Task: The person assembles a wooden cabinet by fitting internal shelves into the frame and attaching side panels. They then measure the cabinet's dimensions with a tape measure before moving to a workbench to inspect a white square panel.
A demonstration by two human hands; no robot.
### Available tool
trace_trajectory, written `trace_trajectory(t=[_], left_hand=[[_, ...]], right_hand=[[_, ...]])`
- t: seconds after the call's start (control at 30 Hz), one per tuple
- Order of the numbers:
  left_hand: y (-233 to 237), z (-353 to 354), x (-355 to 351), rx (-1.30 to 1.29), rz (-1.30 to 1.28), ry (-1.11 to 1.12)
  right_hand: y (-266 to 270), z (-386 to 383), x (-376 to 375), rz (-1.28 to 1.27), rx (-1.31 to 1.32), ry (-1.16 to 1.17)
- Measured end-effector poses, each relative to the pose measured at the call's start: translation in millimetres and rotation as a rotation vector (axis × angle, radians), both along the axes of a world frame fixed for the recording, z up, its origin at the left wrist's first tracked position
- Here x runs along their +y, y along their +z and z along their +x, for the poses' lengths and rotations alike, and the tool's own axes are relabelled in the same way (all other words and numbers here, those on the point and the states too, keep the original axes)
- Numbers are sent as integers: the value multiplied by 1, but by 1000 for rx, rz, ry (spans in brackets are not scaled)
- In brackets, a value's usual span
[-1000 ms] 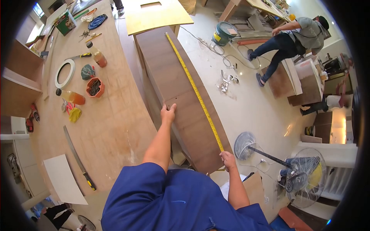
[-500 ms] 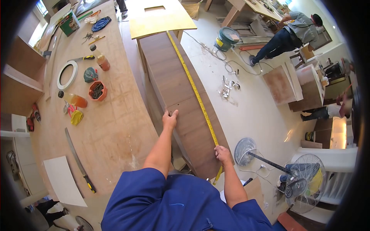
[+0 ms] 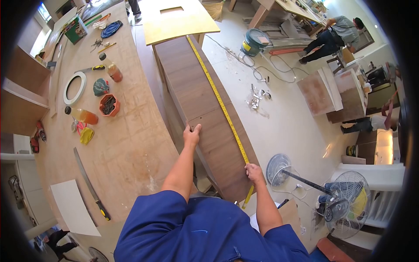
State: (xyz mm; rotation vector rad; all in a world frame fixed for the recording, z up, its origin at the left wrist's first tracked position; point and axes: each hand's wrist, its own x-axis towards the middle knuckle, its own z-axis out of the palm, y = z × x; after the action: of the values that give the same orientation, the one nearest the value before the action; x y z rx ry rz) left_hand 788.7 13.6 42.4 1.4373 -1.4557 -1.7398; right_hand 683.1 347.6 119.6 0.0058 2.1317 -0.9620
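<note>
While the left grip (image 3: pixel 191 136) clasps the board (image 3: pixel 216 144), the right grip (image 3: pixel 254 174) pinches tape (image 3: pixel 218 97) stretching ahead.

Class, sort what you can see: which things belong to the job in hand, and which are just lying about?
Job in hand:
- yellow measuring tape, stretched along the brown board
- brown board
- left hand, at the board's edge
- right hand, holding the tape

Apparently just lying about:
- long-bladed tool
- white ring
- red pot
- two bottles
- lidded bucket
</note>
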Motion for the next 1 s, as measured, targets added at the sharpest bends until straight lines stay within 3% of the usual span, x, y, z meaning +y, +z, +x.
trace_trajectory(t=[0.37, 0.57, 0.83, 0.93, 1.0], left_hand=[[15, 2, 1, 39, 21, 3], [27, 1, 0, 78, 19, -3], [35, 0, 6, 128, 76, 33], [33, 0, 7, 104, 84, 31], [32, -1, 7, 89, 65, 25]], right_hand=[[-2, 6, -10, 9, 56, 11], [14, 10, -9, 34, -48, 0], [23, 39, 45, 63, 109, 57], [21, 56, 56, 126, 289, 98], [17, 67, 57, 157, 564, 174]])
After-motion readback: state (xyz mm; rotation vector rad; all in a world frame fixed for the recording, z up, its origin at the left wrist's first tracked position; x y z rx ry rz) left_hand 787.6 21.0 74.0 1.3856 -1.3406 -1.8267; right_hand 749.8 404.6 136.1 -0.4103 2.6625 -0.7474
